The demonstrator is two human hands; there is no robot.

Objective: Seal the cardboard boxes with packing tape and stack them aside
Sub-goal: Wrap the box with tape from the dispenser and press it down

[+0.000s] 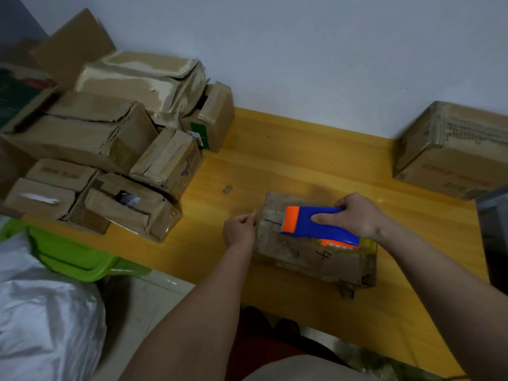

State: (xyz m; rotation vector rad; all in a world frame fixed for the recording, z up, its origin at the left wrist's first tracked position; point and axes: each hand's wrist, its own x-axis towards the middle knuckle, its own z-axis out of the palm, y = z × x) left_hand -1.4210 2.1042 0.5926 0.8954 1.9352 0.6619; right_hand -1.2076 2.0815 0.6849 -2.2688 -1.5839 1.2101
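Table [288,149]: yellow wood, bearing a pile of boxes [110,138] at far left.
Box in hand [310,257]: small, near the front edge; taping step apparently under way.
Tape dispenser [320,224]: blue and orange, on the box top, gripped whole by the right hand [357,215].
Left hand [239,229]: fingers pinched at the box's left end, seemingly on tape; unclear.
Next, likely: draw the dispenser across and cut.

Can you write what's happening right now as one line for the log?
step: taping box | right hand: grips tape dispenser on box | left hand: pinches tape end at box's left edge | pile: left
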